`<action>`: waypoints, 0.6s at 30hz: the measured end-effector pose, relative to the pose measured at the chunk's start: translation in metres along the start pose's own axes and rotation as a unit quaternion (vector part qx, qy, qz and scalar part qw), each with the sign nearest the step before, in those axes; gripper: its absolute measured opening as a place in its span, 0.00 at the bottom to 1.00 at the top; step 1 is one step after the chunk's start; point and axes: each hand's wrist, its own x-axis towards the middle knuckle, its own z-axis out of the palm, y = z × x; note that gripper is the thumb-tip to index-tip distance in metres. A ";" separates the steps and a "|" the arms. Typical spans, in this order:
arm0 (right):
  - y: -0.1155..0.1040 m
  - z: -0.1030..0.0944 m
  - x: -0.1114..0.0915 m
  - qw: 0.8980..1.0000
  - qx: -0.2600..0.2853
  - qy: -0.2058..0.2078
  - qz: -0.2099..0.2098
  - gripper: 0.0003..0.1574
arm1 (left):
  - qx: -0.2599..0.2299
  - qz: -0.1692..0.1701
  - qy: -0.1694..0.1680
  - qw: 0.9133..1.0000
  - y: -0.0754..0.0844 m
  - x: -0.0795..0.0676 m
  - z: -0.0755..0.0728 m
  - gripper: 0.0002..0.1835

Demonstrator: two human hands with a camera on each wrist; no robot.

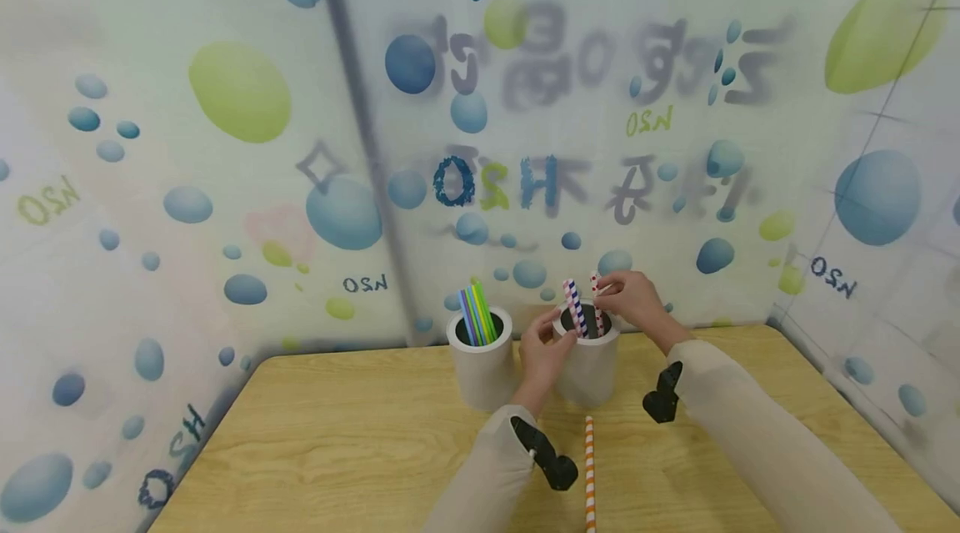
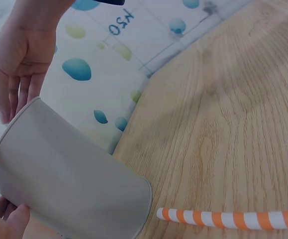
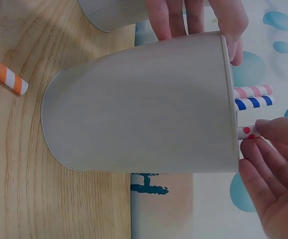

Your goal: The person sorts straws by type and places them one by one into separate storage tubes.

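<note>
A white cylindrical cup stands upright at the back of the table. My left hand grips its rim from the left, thumb over the edge and fingers along the outer wall. Above the opening, my right hand pinches the upper end of a white straw with red dots, whose lower part is inside the cup. Beside it, a pink-striped straw and a blue-striped straw poke out over the rim. An orange-and-white striped straw lies on the wood in front of this cup.
Just left of my left hand is a second white cup with several plain coloured straws in it. The wooden table ends at a patterned curtain right behind the cups. More patterned sheeting hangs at both sides.
</note>
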 end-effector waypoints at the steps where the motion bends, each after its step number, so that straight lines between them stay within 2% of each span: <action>1: 0.000 0.001 0.001 1.000 -0.011 -0.006 0.000 0.21 | 0.001 -0.002 0.000 1.000 0.000 0.000 0.000 0.20; 8: -0.009 0.006 0.003 0.996 -0.079 -0.025 -0.024 0.17 | 0.000 -0.012 -0.007 1.000 0.000 -0.001 -0.002 0.20; 18: -0.011 0.014 0.000 0.998 -0.067 -0.001 -0.003 0.15 | -0.002 -0.012 -0.010 1.000 0.001 -0.001 -0.003 0.21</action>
